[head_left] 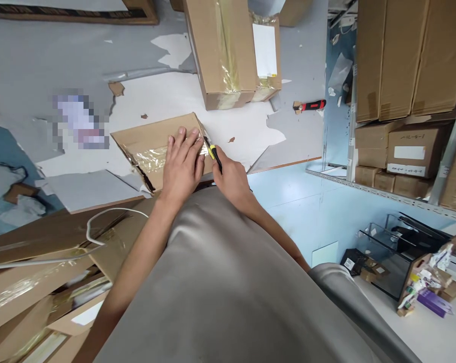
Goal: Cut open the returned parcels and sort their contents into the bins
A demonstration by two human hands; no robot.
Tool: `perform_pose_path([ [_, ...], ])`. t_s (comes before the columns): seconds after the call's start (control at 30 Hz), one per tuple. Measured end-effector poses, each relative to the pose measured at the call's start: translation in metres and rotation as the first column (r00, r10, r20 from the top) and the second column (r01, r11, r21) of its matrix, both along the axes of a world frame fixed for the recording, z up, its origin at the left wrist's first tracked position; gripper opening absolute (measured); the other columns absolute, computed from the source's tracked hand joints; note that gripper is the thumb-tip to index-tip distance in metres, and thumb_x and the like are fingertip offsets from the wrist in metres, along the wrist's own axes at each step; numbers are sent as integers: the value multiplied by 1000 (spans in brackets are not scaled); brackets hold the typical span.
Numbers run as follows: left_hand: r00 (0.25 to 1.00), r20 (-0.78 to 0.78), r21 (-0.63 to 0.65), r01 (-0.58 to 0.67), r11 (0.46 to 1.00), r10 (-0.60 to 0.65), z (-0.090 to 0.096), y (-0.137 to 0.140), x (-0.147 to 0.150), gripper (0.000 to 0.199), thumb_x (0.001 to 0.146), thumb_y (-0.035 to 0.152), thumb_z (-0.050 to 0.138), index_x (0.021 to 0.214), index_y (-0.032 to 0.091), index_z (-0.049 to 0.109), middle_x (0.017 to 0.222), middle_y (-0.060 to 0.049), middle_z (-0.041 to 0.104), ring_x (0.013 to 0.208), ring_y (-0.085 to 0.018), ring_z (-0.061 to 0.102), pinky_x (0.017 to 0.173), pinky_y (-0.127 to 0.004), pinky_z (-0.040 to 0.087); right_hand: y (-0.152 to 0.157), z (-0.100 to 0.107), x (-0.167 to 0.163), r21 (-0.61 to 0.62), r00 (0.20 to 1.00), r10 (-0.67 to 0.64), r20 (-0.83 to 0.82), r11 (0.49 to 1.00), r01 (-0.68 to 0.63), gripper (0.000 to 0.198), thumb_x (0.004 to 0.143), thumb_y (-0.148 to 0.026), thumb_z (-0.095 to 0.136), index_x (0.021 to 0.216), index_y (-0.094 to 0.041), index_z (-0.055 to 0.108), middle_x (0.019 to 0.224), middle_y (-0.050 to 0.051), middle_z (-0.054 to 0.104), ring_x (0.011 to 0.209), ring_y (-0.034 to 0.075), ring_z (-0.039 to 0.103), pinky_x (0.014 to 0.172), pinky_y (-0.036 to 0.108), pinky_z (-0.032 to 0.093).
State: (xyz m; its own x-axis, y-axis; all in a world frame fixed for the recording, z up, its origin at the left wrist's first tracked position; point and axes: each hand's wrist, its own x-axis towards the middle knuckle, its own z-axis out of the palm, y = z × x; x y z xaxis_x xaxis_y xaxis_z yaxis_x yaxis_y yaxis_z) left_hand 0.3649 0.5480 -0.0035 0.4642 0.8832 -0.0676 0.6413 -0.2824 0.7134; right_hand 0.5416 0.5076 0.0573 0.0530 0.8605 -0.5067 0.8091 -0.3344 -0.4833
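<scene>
A small cardboard box [137,136] with clear tape over its top lies near the table's front edge. My left hand [182,164] rests flat on that box, fingers stretched out over the tape. In my right hand [230,176] is a yellow and black utility knife [214,153], gripped by its handle. The knife's front end meets the right end of the box, along the edge by the tape. How far the blade reaches in cannot be made out. At the box's left end a dark, torn-looking gap shows.
Two taped cartons [224,55] stand behind the box. A red and black cutter [310,105] lies at the table's right. Shelves with cartons [405,146] stand further right. Opened cartons [42,282] and a white cable [90,227] are at lower left.
</scene>
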Motion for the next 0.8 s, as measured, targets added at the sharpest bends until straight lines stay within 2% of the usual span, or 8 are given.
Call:
perform_pose_path([
  [0.13, 1000, 10, -3, 3, 1000, -3, -2, -1, -3, 60, 123, 45, 43, 180, 28, 52, 190, -13, 47, 184, -38, 30, 151, -73, 12, -2, 0, -5, 10, 1000, -16, -11, 1000, 16, 54, 127, -37, 40, 177, -20, 51, 126, 13, 88, 113, 33, 86, 107, 45, 66],
  [0.23, 1000, 18, 3, 4, 1000, -4, -1, -2, -8, 63, 123, 49, 41, 182, 27, 49, 190, -13, 47, 184, -39, 29, 151, -72, 11, -3, 1, -5, 23, 996, -41, -80, 999, 43, 54, 127, -37, 40, 176, -21, 52, 131, 14, 88, 115, 33, 87, 109, 46, 66],
  [0.37, 999, 26, -17, -19, 1000, 19, -1, -6, -23, 70, 123, 58, 41, 186, 28, 42, 192, -13, 43, 185, -38, 27, 152, -68, 11, -8, 2, 1, -6, 960, -128, -250, 991, 131, 51, 127, -37, 41, 174, -24, 56, 135, 11, 87, 108, 28, 89, 111, 43, 68],
  [0.47, 998, 4, -2, -60, 998, 60, -2, -12, -41, 72, 123, 64, 38, 186, 28, 44, 192, -12, 44, 185, -35, 27, 153, -65, 11, -13, 2, 3, -77, 883, -213, -418, 977, 199, 49, 127, -39, 44, 172, -28, 58, 142, 8, 85, 97, 22, 91, 106, 38, 71],
  [0.63, 991, -41, 73, -127, 989, 130, -3, -23, -74, 83, 122, 73, 30, 177, 14, 53, 188, -20, 49, 185, -37, 28, 151, -69, 15, -17, 2, -4, -173, 763, -263, -590, 965, 199, 48, 124, -37, 52, 171, -32, 61, 140, 6, 87, 83, 17, 89, 92, 34, 76],
  [0.8, 986, -29, 82, -161, 984, 164, -4, -27, -89, 89, 120, 74, 32, 172, 7, 57, 185, -27, 50, 184, -42, 29, 150, -72, 16, -14, 0, -16, -168, 768, -206, -607, 977, 129, 51, 123, -37, 61, 174, -32, 63, 124, 4, 89, 80, 15, 86, 90, 32, 75],
])
